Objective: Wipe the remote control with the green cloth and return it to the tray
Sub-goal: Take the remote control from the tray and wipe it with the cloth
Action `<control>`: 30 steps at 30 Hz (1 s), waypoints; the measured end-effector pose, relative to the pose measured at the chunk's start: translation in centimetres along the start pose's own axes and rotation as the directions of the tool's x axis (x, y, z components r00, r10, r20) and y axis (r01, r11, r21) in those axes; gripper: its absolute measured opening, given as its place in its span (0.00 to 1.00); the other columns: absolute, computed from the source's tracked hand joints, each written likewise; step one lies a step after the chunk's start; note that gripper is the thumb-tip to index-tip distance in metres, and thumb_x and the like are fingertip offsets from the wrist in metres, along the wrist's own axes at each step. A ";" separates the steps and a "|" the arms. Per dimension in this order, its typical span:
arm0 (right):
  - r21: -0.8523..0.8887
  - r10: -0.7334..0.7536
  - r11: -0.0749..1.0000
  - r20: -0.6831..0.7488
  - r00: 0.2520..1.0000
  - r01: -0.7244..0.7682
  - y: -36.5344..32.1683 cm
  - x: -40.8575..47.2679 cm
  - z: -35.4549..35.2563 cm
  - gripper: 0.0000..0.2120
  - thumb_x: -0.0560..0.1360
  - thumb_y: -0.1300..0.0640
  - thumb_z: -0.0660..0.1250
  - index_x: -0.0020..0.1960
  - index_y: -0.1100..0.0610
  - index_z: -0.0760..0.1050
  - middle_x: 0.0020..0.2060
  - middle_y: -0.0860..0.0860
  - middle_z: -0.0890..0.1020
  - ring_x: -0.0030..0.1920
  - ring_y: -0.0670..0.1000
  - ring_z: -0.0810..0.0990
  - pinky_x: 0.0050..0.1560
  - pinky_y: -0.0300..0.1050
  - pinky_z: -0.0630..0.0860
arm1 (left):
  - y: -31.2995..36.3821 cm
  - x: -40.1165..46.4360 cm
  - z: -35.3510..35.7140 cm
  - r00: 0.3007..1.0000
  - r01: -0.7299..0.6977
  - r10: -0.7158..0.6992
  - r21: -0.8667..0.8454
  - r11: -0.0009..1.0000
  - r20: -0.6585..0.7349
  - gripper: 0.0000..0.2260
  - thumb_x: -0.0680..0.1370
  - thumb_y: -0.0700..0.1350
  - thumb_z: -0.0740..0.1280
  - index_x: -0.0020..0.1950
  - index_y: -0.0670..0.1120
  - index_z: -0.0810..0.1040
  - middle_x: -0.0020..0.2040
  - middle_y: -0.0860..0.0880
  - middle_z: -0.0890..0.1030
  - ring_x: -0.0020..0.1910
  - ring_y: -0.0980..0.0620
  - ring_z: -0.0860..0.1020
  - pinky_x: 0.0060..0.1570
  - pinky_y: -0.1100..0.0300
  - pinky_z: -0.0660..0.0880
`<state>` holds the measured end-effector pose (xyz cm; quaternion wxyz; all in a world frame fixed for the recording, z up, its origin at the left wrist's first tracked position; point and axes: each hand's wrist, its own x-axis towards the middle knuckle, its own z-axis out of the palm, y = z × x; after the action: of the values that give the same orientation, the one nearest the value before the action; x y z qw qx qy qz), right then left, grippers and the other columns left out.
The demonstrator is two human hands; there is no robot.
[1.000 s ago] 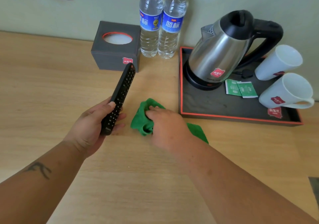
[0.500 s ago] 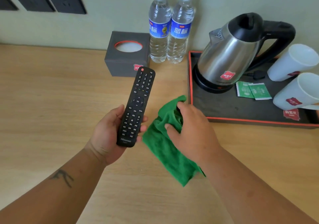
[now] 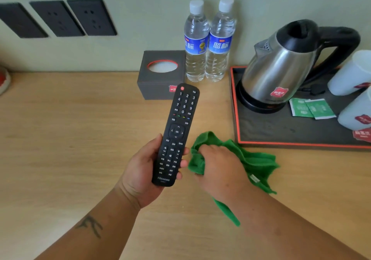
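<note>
My left hand (image 3: 140,171) grips the lower end of a black remote control (image 3: 176,133), buttons facing up, held above the wooden table. Just to its right, my right hand (image 3: 220,169) is closed on a bunched green cloth (image 3: 255,161), whose loose ends hang down and spread toward the right. The cloth sits beside the remote, close to its lower right edge. A black tray with an orange rim (image 3: 261,131) lies at the right, its near left part bare.
On the tray stand a steel kettle (image 3: 281,69), two white cups (image 3: 353,73) and green sachets (image 3: 311,108). A grey tissue box (image 3: 158,79) and two water bottles (image 3: 208,45) stand by the wall. Wall sockets (image 3: 58,19) at upper left.
The remote has turned face up and been raised. My right hand has lifted the cloth off the table and bunched it beside the remote.
</note>
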<state>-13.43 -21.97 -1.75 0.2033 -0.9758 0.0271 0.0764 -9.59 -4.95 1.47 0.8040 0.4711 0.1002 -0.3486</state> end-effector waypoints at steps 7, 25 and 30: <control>0.695 0.402 0.681 -0.090 0.911 -0.232 2.0 0.1 -6.4 0.10 0.69 0.48 0.76 0.44 0.47 0.75 0.37 0.45 0.83 0.39 0.44 0.82 0.38 0.44 0.76 | 0.0 -0.8 -0.5 0.999 0.011 -0.011 0.006 1.000 0.030 0.21 0.81 0.56 0.57 0.60 0.46 0.83 0.48 0.40 0.82 0.37 0.46 0.79 0.32 0.55 0.75; -0.151 -0.463 0.886 -0.300 0.834 0.438 -2.2 -0.3 -9.1 0.15 0.66 0.53 0.73 0.53 0.54 0.79 0.45 0.47 0.86 0.56 0.56 0.78 0.50 0.56 0.75 | -1.4 -1.4 1.5 0.998 0.057 -0.061 0.145 0.988 0.017 0.20 0.82 0.55 0.57 0.55 0.45 0.85 0.47 0.41 0.82 0.38 0.47 0.78 0.33 0.54 0.72; -0.158 -0.458 0.889 -0.330 0.826 0.430 -1.4 -2.2 -12.5 0.17 0.62 0.63 0.77 0.49 0.55 0.79 0.40 0.48 0.83 0.48 0.56 0.79 0.46 0.54 0.77 | 0.0 -3.5 2.4 0.998 0.049 -0.053 0.094 0.994 0.036 0.22 0.79 0.57 0.61 0.61 0.43 0.82 0.48 0.38 0.82 0.37 0.47 0.79 0.31 0.55 0.74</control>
<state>-13.75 -25.70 10.49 0.1696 -0.9595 -0.1667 -0.1511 -12.55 -5.32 4.52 0.7738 0.4986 0.0806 -0.3823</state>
